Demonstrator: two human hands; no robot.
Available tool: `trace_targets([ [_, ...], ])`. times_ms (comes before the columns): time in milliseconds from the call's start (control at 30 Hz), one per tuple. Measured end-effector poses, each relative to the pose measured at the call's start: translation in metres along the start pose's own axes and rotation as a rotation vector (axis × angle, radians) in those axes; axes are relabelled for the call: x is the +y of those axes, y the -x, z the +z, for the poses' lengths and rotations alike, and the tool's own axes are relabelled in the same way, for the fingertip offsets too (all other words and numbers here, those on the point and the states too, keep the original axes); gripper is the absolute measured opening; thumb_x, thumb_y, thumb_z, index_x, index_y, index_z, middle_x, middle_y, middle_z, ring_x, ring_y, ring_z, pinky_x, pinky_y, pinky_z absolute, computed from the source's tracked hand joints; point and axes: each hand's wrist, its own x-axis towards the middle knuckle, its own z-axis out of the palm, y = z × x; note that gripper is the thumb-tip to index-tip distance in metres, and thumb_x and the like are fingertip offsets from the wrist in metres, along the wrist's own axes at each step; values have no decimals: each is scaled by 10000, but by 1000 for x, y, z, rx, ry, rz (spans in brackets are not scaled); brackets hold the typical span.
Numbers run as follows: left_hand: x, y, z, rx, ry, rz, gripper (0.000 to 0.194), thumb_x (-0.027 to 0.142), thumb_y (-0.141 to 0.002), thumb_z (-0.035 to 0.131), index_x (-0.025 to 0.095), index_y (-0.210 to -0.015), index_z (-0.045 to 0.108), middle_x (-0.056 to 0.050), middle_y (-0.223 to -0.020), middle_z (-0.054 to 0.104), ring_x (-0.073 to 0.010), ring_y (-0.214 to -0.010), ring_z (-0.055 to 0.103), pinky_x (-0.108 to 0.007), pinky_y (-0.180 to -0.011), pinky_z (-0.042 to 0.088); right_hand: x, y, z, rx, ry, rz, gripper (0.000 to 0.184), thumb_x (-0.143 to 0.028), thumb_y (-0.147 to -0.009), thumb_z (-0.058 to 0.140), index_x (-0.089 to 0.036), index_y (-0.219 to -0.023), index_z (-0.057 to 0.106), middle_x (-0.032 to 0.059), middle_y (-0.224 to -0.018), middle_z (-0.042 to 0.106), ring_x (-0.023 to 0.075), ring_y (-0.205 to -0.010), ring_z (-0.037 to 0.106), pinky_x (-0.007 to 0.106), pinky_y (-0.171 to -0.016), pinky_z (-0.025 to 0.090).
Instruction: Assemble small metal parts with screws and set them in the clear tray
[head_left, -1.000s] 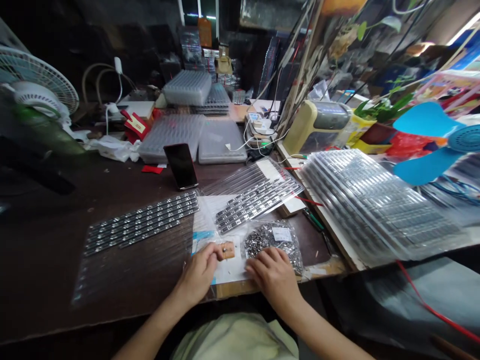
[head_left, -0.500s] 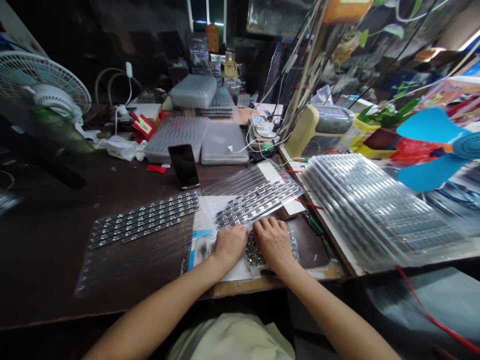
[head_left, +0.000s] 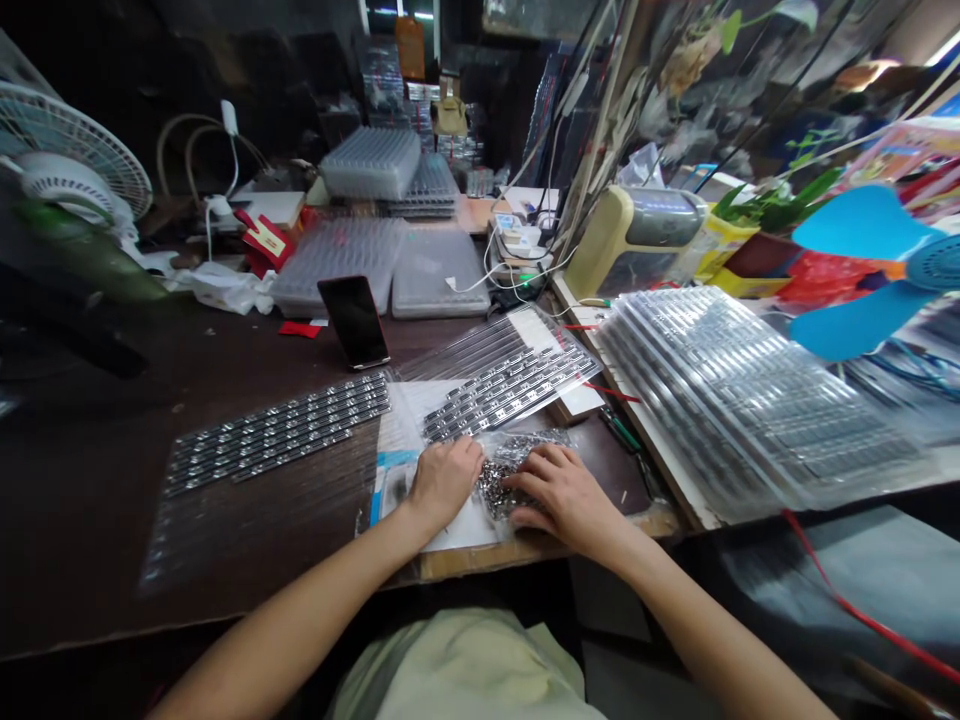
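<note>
My left hand (head_left: 444, 478) rests knuckles-up on the white sheet (head_left: 465, 522) at the desk's front edge, its fingers curled under at the left side of a clear bag of small metal parts (head_left: 517, 452). What the fingers hold is hidden. My right hand (head_left: 564, 490) lies on the same bag with its fingers spread over the parts. Just beyond both hands lies a clear tray of metal strips (head_left: 510, 385).
A second tray of strips (head_left: 274, 440) lies to the left on the dark desk (head_left: 112, 470). A phone (head_left: 354, 322) leans behind it. Stacked clear trays (head_left: 750, 400) fill the right. A fan (head_left: 67, 170) stands far left; lidded boxes (head_left: 390, 260) and cables sit at the back.
Both hands went forward from the desk's edge onto the bag of parts. The right hand then slid back a little and spread its fingers. The small brown piece by the left hand is hidden now.
</note>
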Motion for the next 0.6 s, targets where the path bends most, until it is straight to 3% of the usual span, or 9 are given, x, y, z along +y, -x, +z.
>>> trace_targets([
  [100, 1, 1, -1, 12, -15, -12, 203, 269, -916, 445, 191, -844, 617, -52, -829, 646, -204, -710, 624, -293, -590, 401, 4, 3, -1, 7, 34, -12, 217, -378, -911, 493, -215, -845, 619, 37, -905, 621, 190, -889, 472, 322, -778, 329],
  [333, 1, -5, 1, 18, -5, 52, 191, 235, -913, 465, 179, -824, 625, -46, -823, 645, -174, -726, 615, -276, -608, 397, -7, 6, 11, 99, 28, -78, 285, -274, -960, 386, -183, -747, 552, 19, -713, 571, 136, -653, 432, 266, -603, 308],
  [600, -3, -18, -1, 12, 0, 130, 210, 236, -906, 479, 190, -778, 639, -35, -818, 633, -159, -710, 599, -268, -605, 385, -37, 2, 27, 218, -140, 178, 248, -278, -957, 389, -182, -792, 548, 29, -735, 594, 130, -677, 532, 228, -613, 361],
])
